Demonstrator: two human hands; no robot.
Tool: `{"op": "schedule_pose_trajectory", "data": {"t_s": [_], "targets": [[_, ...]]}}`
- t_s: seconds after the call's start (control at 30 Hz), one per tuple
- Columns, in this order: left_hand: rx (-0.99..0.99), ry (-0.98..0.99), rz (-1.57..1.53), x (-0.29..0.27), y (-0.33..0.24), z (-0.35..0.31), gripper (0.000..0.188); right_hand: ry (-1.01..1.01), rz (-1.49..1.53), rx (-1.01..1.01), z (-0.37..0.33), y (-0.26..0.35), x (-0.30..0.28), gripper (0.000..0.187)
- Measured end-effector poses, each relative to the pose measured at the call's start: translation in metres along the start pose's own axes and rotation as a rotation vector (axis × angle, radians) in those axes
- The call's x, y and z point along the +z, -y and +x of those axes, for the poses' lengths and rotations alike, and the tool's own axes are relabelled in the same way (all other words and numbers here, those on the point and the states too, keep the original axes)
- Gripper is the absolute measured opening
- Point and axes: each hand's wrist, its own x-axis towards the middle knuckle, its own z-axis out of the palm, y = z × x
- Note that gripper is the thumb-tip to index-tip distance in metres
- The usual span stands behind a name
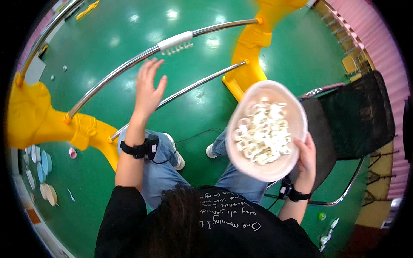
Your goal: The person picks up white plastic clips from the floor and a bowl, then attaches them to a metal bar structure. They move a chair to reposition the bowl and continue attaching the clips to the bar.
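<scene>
My right hand (306, 155) grips the near rim of a pale pink bowl (297, 112) filled with several small white clips (262, 131), held above my right knee. My left hand (149, 88) is raised with its fingers spread and nothing in it, reaching toward two curved metal rails. It is just below the upper rail (116, 74), where a white clip strip (175, 42) sits further right. The lower rail (193, 87) runs beside my left wrist. Both wrists wear black bands.
Yellow plastic stands (38, 120) (251, 43) carry the rails over a green floor. A black chair (359, 114) with a chrome frame is at my right. Small round discs (45, 172) lie at the left edge. My jeans and white shoes (174, 152) are below.
</scene>
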Motion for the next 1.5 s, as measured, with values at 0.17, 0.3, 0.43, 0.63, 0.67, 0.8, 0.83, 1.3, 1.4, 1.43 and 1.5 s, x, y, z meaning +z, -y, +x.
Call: {"op": "schedule_pose_trajectory", "data": {"t_s": [0.17,0.3,0.43,0.63,0.67,0.8,0.83,1.3,1.4,1.43,1.5], "targets": [[-0.432,0.321,-0.930,-0.036,-0.034,-0.049,0.041,0.400,-0.118,0.110,0.030,-0.002,0.094,0.041],[-0.456,0.444,-0.940,-0.091,-0.042,-0.077,0.040,0.616,-0.281,0.105,0.036,-0.010,0.164,0.036],[-0.629,0.419,-0.716,-0.099,-0.051,-0.096,0.038,0.802,-0.339,0.123,0.042,-0.009,0.192,0.032],[-0.809,0.155,-0.979,-0.082,-0.037,-0.109,0.035,0.802,-0.367,-0.106,0.061,-0.030,0.215,0.030],[-0.823,0.135,-0.996,-0.079,-0.034,-0.110,0.035,0.801,-0.387,-0.150,0.061,-0.031,0.214,0.030],[-0.821,0.126,-1.027,-0.063,-0.026,-0.110,0.031,0.788,-0.520,-0.315,0.065,-0.037,0.209,0.030],[-0.830,0.150,-1.002,-0.062,-0.027,-0.108,0.032,0.783,-0.567,-0.352,0.067,-0.036,0.207,0.030],[-0.505,0.492,-0.170,-0.064,-0.026,-0.095,0.046,0.950,-1.025,-0.907,0.054,0.026,0.212,0.031],[-0.435,0.420,-0.118,-0.064,-0.027,-0.098,0.047,1.322,-1.035,-0.632,0.037,0.028,0.223,0.030],[-0.403,0.378,-0.116,-0.064,-0.027,-0.100,0.047,1.405,-0.999,-0.674,0.034,0.020,0.227,0.030],[-0.432,0.410,-0.107,-0.064,-0.028,-0.098,0.046,1.450,-1.184,-0.689,0.030,0.008,0.237,0.029]]}}
